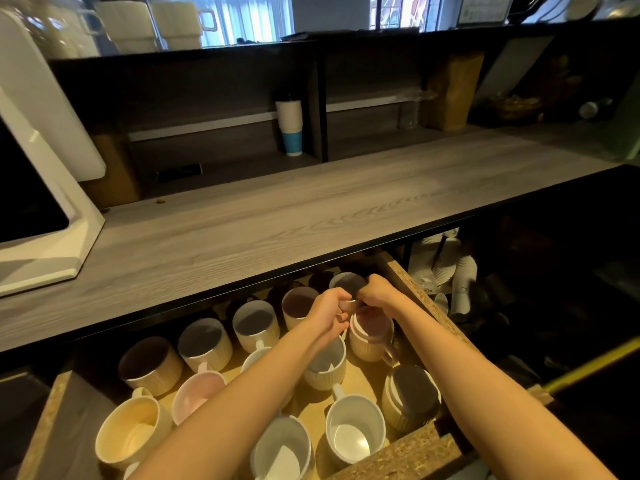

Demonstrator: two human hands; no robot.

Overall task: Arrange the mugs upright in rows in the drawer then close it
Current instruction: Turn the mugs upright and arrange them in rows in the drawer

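The wooden drawer (408,452) is pulled open under the counter and holds several ribbed mugs standing upright in rough rows. My left hand (328,307) and my right hand (378,293) meet at the far right end. Both are closed at the rim of a dark-lined mug (347,283) in the back row; what looks like its handle is in my left fingers. Just in front stands a beige mug with a pinkish inside (372,329). My forearms hide parts of a white mug (325,363) and a pink mug (197,393).
The grey wood counter (277,216) overhangs the back of the drawer. A white appliance (41,216) stands at its left and stacked paper cups (290,128) on the shelf behind. More paper cups (462,282) lie in the dark compartment right of the drawer's side wall (410,284).
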